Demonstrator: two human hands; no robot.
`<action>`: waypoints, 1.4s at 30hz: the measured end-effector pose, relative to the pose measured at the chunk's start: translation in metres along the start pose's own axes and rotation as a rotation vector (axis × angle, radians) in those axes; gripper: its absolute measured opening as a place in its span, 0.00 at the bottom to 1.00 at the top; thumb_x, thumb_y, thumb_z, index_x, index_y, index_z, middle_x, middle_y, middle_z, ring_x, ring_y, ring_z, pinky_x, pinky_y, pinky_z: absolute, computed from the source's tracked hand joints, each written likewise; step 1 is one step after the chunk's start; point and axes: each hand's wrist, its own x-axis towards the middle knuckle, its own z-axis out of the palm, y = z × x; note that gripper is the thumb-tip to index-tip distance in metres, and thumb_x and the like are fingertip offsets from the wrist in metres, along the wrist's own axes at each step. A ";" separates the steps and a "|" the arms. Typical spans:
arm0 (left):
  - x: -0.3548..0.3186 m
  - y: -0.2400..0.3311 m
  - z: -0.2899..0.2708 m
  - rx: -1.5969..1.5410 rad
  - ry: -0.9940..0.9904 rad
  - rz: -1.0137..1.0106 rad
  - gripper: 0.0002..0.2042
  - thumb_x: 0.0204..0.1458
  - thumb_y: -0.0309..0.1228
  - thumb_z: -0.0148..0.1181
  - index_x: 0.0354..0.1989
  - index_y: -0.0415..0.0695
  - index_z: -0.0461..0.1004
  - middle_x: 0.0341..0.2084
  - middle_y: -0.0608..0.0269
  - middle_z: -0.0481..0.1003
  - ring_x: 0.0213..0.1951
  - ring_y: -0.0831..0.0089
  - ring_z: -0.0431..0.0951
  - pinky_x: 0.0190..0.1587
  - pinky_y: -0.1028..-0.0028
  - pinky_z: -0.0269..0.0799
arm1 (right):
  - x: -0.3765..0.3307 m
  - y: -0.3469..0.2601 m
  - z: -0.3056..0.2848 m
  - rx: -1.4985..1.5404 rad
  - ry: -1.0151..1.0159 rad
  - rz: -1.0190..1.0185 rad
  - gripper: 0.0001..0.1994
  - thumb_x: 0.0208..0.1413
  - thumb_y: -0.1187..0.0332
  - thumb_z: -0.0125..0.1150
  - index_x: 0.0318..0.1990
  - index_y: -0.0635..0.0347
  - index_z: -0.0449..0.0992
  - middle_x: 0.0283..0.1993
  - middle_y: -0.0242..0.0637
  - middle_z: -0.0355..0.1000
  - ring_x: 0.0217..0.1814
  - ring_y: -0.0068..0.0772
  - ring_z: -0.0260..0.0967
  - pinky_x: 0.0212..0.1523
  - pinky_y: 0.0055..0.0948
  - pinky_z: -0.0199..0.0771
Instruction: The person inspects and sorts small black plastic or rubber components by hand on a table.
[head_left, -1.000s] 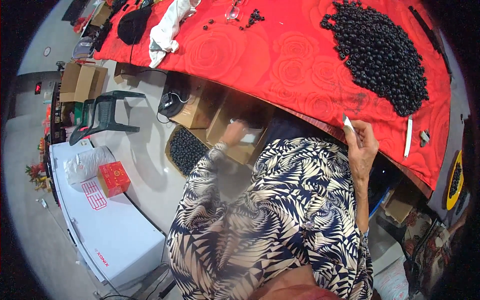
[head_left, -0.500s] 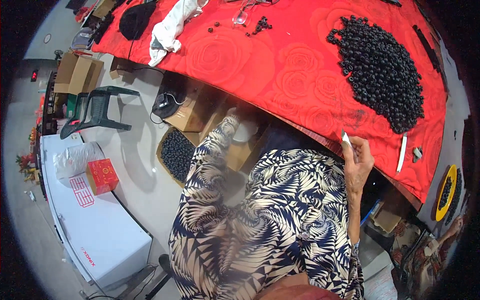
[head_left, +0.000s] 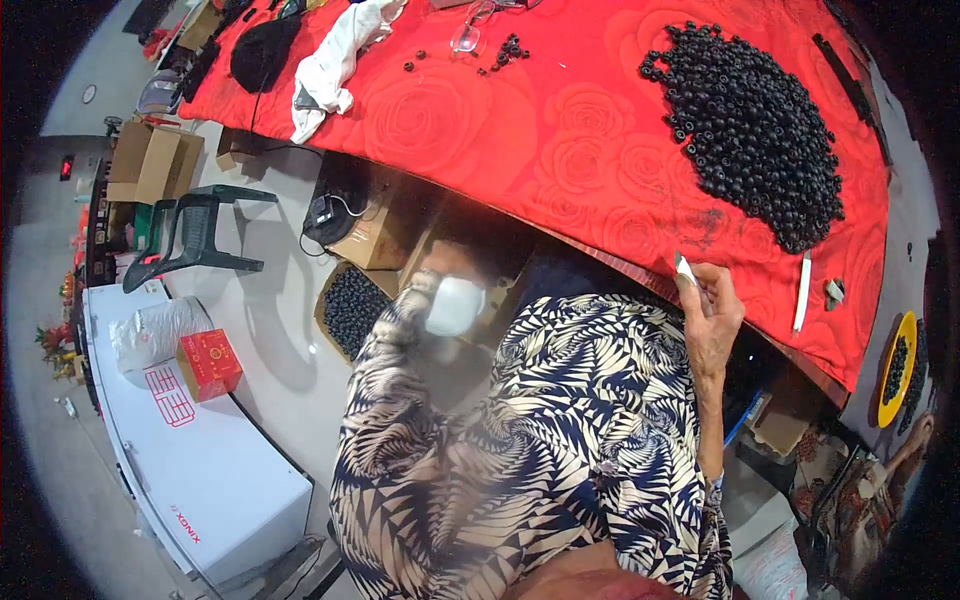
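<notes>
My right hand (head_left: 712, 310) is at the near edge of the red cloth. Its thumb and fingers pinch a small white piece with a grey, pointed, blade-like tip (head_left: 684, 270). My left hand (head_left: 455, 258) is low beside the table, smeared by motion and its fingers indistinct. A white, rounded bowl-like thing (head_left: 456, 306) sits right against it and moves with it, so I seem to hold it. Ahead and to the right of my right hand, a large heap of black beads (head_left: 755, 140) covers part of the red cloth (head_left: 560, 200).
On the table are a white strip (head_left: 802, 292), a small grey piece (head_left: 834, 293), glasses (head_left: 466, 38), a few loose beads (head_left: 512, 50) and a white cloth (head_left: 330, 75). A carton of dark beads (head_left: 355, 308) stands on the floor. A yellow plate (head_left: 888, 410) holds beads at right.
My left arm has drawn back toward me and a little left, and the white bowl-like thing has come with it. My right hand keeps its pinch, nearly still. The whole view has shifted slightly.
</notes>
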 end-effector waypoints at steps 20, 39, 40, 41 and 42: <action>-0.137 -0.039 -0.263 -0.712 0.505 0.041 0.08 0.43 0.34 0.59 0.25 0.42 0.73 0.17 0.72 0.70 0.20 0.85 0.65 0.23 0.82 0.56 | 0.001 -0.004 -0.001 0.063 -0.014 0.029 0.08 0.48 0.74 0.61 0.34 0.66 0.70 0.26 0.36 0.71 0.26 0.22 0.67 0.27 0.23 0.68; 0.116 0.110 -0.271 -0.424 1.106 0.715 0.09 0.39 0.27 0.61 0.23 0.35 0.68 0.18 0.50 0.70 0.23 0.59 0.73 0.24 0.66 0.67 | 0.004 -0.001 -0.001 0.034 -0.010 -0.001 0.08 0.47 0.73 0.62 0.33 0.65 0.70 0.25 0.38 0.72 0.25 0.24 0.69 0.26 0.26 0.68; 0.119 0.113 -0.269 -0.448 1.158 0.768 0.09 0.39 0.27 0.61 0.23 0.35 0.68 0.18 0.50 0.70 0.23 0.58 0.73 0.25 0.66 0.67 | 0.004 -0.004 -0.002 0.029 -0.009 0.007 0.08 0.47 0.73 0.62 0.33 0.65 0.70 0.25 0.38 0.72 0.26 0.24 0.69 0.27 0.26 0.68; 0.121 0.115 -0.268 -0.472 1.211 0.820 0.10 0.39 0.28 0.61 0.23 0.35 0.68 0.17 0.50 0.70 0.23 0.57 0.73 0.25 0.65 0.66 | 0.004 -0.005 -0.002 0.025 -0.008 0.014 0.09 0.47 0.73 0.63 0.33 0.65 0.70 0.25 0.38 0.72 0.26 0.25 0.69 0.27 0.26 0.69; 0.123 0.116 -0.267 -0.472 1.207 0.818 0.10 0.39 0.28 0.61 0.23 0.35 0.68 0.17 0.50 0.70 0.23 0.57 0.73 0.25 0.65 0.66 | 0.004 -0.004 -0.002 0.027 -0.011 0.017 0.09 0.47 0.73 0.63 0.33 0.65 0.70 0.25 0.38 0.72 0.26 0.25 0.69 0.27 0.26 0.69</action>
